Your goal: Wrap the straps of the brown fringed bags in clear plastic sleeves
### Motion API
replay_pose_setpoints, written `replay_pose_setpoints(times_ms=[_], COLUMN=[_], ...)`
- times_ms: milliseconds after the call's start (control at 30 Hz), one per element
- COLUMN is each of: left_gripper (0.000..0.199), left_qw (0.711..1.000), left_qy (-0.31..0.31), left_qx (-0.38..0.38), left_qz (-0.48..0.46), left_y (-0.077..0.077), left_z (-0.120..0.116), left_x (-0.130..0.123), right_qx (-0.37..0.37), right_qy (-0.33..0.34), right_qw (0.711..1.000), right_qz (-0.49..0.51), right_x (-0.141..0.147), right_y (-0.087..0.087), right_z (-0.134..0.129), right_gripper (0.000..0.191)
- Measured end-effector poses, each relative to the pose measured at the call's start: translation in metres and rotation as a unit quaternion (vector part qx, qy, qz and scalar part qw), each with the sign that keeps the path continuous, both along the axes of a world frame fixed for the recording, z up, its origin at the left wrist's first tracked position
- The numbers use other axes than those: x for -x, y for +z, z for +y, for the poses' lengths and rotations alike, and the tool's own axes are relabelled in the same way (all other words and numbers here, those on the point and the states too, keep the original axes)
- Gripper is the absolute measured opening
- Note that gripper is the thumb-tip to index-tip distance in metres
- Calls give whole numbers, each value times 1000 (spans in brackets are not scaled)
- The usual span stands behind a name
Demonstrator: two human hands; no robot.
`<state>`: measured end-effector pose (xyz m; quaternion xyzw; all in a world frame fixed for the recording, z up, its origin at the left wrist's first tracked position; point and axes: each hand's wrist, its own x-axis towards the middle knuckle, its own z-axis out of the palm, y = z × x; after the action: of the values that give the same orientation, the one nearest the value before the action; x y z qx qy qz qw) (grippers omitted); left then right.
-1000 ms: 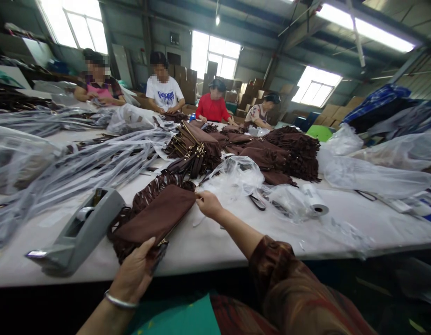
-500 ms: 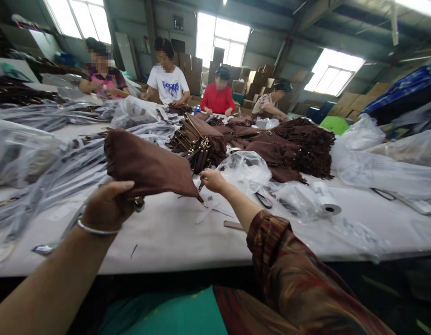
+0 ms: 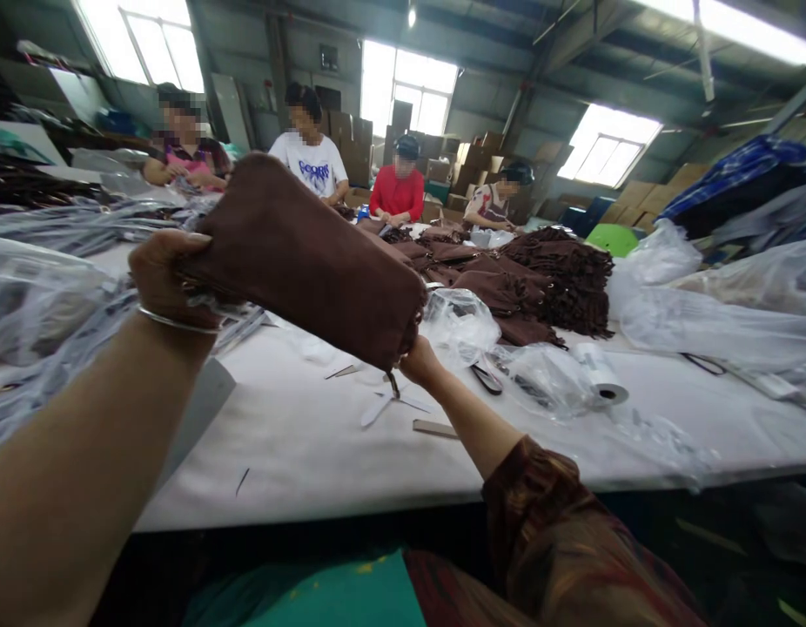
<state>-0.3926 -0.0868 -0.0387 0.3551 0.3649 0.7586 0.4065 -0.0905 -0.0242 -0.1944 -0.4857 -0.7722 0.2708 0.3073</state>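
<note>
A dark brown fabric pouch (image 3: 312,252) is held up above the table, its broad flat side tilted down to the right. My left hand (image 3: 171,270) is closed on its left end, thumb on the near face and the other fingers mostly hidden. At the lower right corner, my right hand (image 3: 417,359) grips the pouch's edge, with its fingertips partly behind the fabric. A short tab (image 3: 393,383) hangs from that corner. Beyond lies a heap of similar brown pouches (image 3: 481,270), partly covered by the raised one.
On the white table (image 3: 298,453) lie clear plastic bags (image 3: 461,326), a white roll (image 3: 602,383), a flat strip (image 3: 434,428) and paper scraps (image 3: 377,409). Plastic-wrapped straps (image 3: 109,218) spread over the left side. Several people work across the table.
My left hand has raised the pouch and turned it, bringing its flat side toward me. My right hand has moved slightly right and down, onto the pouch's corner.
</note>
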Motion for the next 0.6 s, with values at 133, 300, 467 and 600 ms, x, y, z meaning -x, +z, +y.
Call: replay_pose_setpoints(times_ms=[133,300,467,600], left_gripper=[26,31,31,23], left_qw=[952,835,831,844], left_qy=[28,54,54,-191], left_qx=[156,308,197,342], left_qz=[263,453,517,368], left_y=[-20,-69,-116,-154], left_z=[33,64,10,-69], left_x=[21,27,-16,-76], right_qx=[-16,155,378,437], right_qy=[-7,54,26,39], right_qw=[996,986,907,837], right_qz=[-83,-31,184,328], right_x=[-22,-7,21,20], right_y=[-1,-32,-62,-62], right_z=[-39,-84,-114,-132], right_gripper=[21,15,37,69])
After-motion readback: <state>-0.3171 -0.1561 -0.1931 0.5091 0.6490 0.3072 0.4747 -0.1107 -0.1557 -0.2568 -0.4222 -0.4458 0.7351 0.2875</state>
